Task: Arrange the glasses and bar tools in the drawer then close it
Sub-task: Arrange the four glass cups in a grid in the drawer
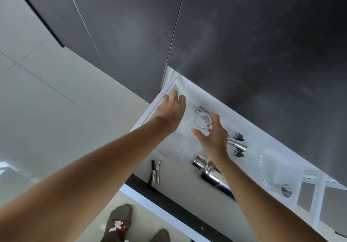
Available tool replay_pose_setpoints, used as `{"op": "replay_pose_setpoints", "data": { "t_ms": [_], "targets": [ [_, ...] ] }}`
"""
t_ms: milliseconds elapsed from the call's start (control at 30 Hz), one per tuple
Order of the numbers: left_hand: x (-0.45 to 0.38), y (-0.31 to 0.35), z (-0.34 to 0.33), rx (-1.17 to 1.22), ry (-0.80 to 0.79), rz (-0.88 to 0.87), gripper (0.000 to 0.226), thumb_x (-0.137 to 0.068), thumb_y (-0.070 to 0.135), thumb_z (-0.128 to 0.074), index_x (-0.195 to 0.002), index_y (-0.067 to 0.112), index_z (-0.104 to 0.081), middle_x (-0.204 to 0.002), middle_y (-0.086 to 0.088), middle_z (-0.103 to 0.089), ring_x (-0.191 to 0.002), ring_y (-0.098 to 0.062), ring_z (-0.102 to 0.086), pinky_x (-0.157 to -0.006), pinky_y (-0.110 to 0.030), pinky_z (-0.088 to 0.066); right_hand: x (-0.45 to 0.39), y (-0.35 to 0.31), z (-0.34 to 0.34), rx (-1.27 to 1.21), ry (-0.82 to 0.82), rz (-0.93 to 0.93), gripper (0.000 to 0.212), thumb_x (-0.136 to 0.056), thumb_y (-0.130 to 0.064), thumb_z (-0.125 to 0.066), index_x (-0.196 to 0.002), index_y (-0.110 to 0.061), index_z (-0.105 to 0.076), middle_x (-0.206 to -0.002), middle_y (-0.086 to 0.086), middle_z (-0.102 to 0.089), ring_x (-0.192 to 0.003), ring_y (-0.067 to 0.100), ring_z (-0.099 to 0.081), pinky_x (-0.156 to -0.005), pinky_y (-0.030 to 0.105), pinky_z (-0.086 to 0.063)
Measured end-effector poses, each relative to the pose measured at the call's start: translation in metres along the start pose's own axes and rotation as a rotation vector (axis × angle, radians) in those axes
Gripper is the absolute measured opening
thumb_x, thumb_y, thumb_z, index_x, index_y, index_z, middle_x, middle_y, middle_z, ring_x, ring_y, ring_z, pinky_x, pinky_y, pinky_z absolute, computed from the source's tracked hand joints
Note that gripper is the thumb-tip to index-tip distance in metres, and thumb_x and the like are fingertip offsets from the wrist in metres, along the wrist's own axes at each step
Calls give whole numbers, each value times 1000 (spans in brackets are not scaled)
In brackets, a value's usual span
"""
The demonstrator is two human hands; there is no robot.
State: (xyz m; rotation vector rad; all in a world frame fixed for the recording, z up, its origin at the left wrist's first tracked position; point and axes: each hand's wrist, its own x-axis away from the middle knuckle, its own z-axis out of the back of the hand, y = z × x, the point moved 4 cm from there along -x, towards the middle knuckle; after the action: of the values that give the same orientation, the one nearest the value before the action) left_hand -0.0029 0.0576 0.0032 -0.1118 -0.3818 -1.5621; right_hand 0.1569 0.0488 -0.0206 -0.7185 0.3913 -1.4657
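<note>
The white drawer [155,100] stands pulled out below the dark cabinet fronts. My right hand [212,138] grips a clear ribbed glass [201,122] above the drawer's middle. My left hand [172,108] reaches toward the drawer's far left corner, fingers spread, holding nothing. A ribbed glass [171,148] lies on its side under my left forearm. A steel jigger [155,173] stands near the front edge. A shiny cocktail shaker [208,170] lies under my right wrist. Another jigger [237,143] and dark-tipped pourers [240,137] lie to the right.
A clear pitcher-like glass [262,168] lies at the drawer's right, beside a steel strainer [286,190] and a white divider frame [308,191]. A small steel piece [200,109] lies behind the held glass. Pale glossy floor [56,100] spreads left; my socked feet [118,223] stand below.
</note>
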Motion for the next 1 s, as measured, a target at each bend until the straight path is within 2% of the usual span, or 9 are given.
{"op": "replay_pose_setpoints", "data": {
  "t_ms": [167,267,467,700,800,867,933,1000],
  "targets": [
    [-2,6,7,-31,-1,8,69,-81,0,-66,-138,0,-28,-139,-25,-30,-117,-35,-45,-85,-33,-51,-6,-4,-13,-38,3,-1,58,-69,-30,-79,-115,-20,-46,-115,4,-65,-98,25,-62,-83,40,-57],
    [-6,7,8,-7,-1,26,73,-79,1,-67,-140,1,-26,-142,-24,-29,-120,-35,-43,-85,-34,-53,-10,-6,-16,-42,10,13,61,-68,-29,-79,-118,-20,-46,-120,3,-63,-101,24,-63,-85,37,-57],
    [-15,7,5,22,34,21,82,-80,0,-67,-146,5,-19,-144,-23,-26,-125,-37,-39,-84,-34,-54,-18,-1,-15,-31,30,22,59,-67,-28,-80,-114,-19,-46,-115,2,-64,-98,23,-61,-82,36,-57],
    [-23,2,-15,1,64,-53,89,-89,14,-65,-151,12,-2,-151,-21,-21,-134,-39,-33,-92,-37,-53,-21,5,-16,-14,-6,65,60,-68,-30,-80,-114,-16,-46,-113,4,-64,-96,21,-60,-77,25,-51],
    [-20,-3,-21,92,68,-69,91,-89,11,-64,-152,11,2,-151,-22,-21,-134,-37,-33,-95,-38,-51,-23,8,-15,83,-46,86,62,-67,-15,-77,-119,-13,-44,-122,7,-56,-109,24,-49,-80,25,-39],
    [-9,-6,-20,159,136,-60,87,-90,11,-61,-151,6,1,-151,-23,-22,-136,-36,-31,-100,-39,-50,-25,15,-14,174,-88,102,65,-68,0,-68,-126,-12,-41,-128,9,-50,-118,27,-42,-85,25,-37],
    [9,-8,-17,225,217,-59,73,-93,18,-56,-148,-3,-13,-144,-24,-30,-134,-34,-34,-106,-38,-44,-26,22,-10,255,-112,118,67,-69,10,-59,-130,-10,-39,-132,11,-48,-122,29,-40,-93,31,-40],
    [28,-10,-20,287,229,-73,62,-94,25,-54,-141,-4,-27,-137,-21,-38,-127,-33,-40,-105,-38,-44,-27,30,-6,312,-130,111,67,-71,16,-53,-132,-7,-40,-134,13,-47,-124,31,-42,-99,39,-42]
  ]
}}
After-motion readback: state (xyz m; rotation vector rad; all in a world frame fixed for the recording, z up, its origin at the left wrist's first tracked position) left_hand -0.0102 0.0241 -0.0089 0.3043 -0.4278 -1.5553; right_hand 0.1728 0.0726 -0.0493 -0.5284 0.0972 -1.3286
